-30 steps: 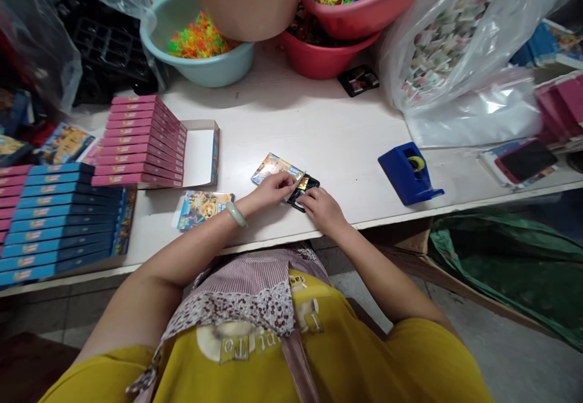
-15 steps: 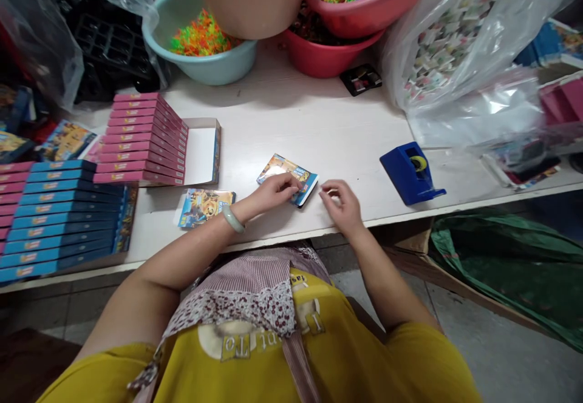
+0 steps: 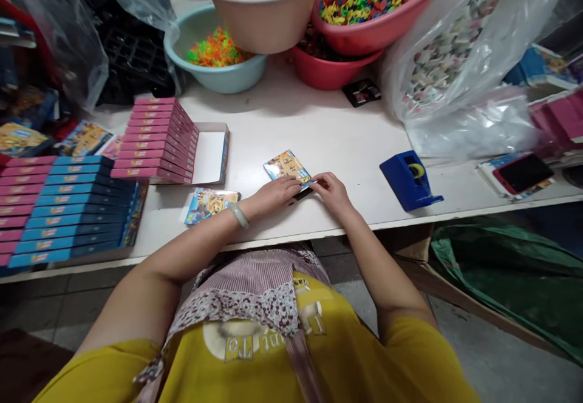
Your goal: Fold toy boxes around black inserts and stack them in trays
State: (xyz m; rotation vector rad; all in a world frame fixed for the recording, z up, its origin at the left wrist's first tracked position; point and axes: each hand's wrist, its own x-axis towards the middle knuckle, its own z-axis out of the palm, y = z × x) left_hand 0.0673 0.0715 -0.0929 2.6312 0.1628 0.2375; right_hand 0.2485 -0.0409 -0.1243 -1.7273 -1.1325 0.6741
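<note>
A small flat printed cardboard box lies tilted on the white table in front of me. My left hand rests over its near part, fingers closed on it and pressing it down. At the box's near right end, my right hand has thumb and forefinger pinched on the edge by the end flap. A dark strip shows under the fingers there. The fingertips hide most of this end. Left of my left wrist, which wears a pale bangle, lies another printed box with a white flap out.
A blue tape dispenser stands to the right. Pink boxes and blue boxes stand in rows at left. Basins of small colourful pieces, such as the light blue basin, line the back. A clear bag and a phone are at right.
My right hand has moved left from beside the box onto its end. My left hand's fingers now lie flatter over the box. The camera view has shifted slightly.
</note>
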